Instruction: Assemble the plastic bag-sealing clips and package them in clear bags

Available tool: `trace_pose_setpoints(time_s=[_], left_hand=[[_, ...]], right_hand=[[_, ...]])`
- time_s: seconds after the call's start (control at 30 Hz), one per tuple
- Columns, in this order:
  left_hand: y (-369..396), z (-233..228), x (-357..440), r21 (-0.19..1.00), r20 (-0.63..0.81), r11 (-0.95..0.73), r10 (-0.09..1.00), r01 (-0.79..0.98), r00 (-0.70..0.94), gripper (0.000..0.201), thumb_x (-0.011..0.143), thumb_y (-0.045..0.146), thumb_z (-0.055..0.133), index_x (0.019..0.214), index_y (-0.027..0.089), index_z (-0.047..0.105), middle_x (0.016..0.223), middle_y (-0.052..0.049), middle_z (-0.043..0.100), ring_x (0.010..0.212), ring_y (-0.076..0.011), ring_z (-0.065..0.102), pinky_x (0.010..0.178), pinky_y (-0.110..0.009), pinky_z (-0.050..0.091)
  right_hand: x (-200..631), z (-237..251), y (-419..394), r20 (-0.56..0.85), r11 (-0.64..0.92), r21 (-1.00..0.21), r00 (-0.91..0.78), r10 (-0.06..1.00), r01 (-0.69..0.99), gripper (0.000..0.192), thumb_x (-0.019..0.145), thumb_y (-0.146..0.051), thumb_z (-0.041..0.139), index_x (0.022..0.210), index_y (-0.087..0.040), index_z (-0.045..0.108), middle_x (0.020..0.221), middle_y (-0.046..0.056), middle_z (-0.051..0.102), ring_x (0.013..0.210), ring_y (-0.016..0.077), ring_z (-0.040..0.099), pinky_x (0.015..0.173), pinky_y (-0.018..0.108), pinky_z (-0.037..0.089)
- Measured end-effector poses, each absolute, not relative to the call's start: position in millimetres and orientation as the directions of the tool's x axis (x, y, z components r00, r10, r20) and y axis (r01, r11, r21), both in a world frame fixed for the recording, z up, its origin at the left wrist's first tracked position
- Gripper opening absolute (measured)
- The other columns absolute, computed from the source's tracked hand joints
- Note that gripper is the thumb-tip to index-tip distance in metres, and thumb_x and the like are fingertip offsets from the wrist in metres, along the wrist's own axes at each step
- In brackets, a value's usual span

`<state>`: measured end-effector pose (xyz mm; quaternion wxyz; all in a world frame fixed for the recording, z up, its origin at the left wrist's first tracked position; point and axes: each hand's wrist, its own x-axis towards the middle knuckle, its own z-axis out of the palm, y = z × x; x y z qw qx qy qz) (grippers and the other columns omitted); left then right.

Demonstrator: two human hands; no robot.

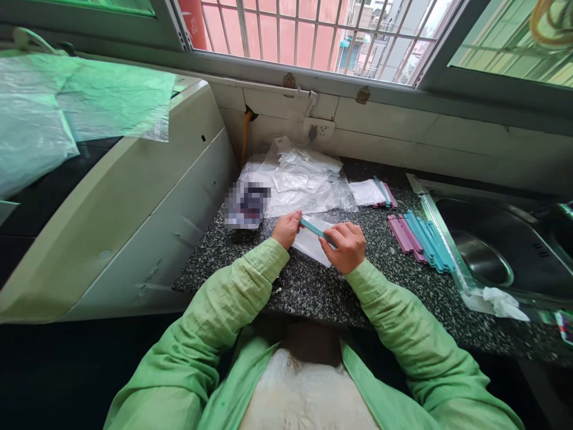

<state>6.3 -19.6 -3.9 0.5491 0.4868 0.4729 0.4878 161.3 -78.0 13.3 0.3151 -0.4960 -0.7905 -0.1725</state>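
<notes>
My left hand (287, 230) pinches one end of a slim teal bag clip (312, 227). The other end lies in the fingers of my right hand (346, 246), so the clip spans the gap between both hands. Right beneath it a clear plastic bag (311, 246) rests on the counter; whether the clip grips its edge I cannot tell. Beyond my hands spreads a loose heap of clear plastic bags (308, 173). To the right lie rows of pink clips (405, 237) and teal clips (427, 239).
A speckled dark counter (313, 292) carries everything. At the right is a metal sink (483, 257) with a crumpled white tissue (504, 303) on its near rim. A pale appliance (165, 197) borders the left. A blurred-out object (248, 205) sits beside the bags. Behind is a barred window (304, 33).
</notes>
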Motion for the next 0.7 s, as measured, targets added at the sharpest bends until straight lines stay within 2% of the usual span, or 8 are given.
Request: trace_pose_setpoints(time_s=[0.53, 0.7], left_hand=[[-22.0, 0.7, 7.3, 0.984, -0.103, 0.118, 0.988, -0.136, 0.112, 0.046, 0.073, 0.057, 0.051, 0.052, 0.018, 0.039, 0.037, 0.008, 0.026, 0.035, -0.0047, 0.026, 0.038, -0.021, 0.019], [-24.5, 7.6, 8.0, 0.963, -0.154, 0.181, 0.978, -0.2, 0.143, 0.045, 0.074, 0.054, 0.051, 0.051, 0.018, 0.036, 0.039, 0.009, 0.023, 0.034, -0.0032, 0.021, 0.038, -0.021, 0.015]], right_hand=[[160.1, 15.0, -78.7, 0.668, 0.448, -0.056, -0.3, 0.681, 0.892, 0.016, 0.08, -0.033, 0.054, 0.072, -0.022, 0.06, 0.069, 0.001, 0.061, 0.072, 0.0169, 0.048, 0.069, 0.032, 0.03], [160.8, 14.1, -77.5, 0.698, 0.449, -0.039, -0.298, 0.651, 0.893, 0.015, 0.08, -0.033, 0.055, 0.073, -0.022, 0.06, 0.069, 0.001, 0.061, 0.072, 0.0165, 0.049, 0.069, 0.031, 0.031]])
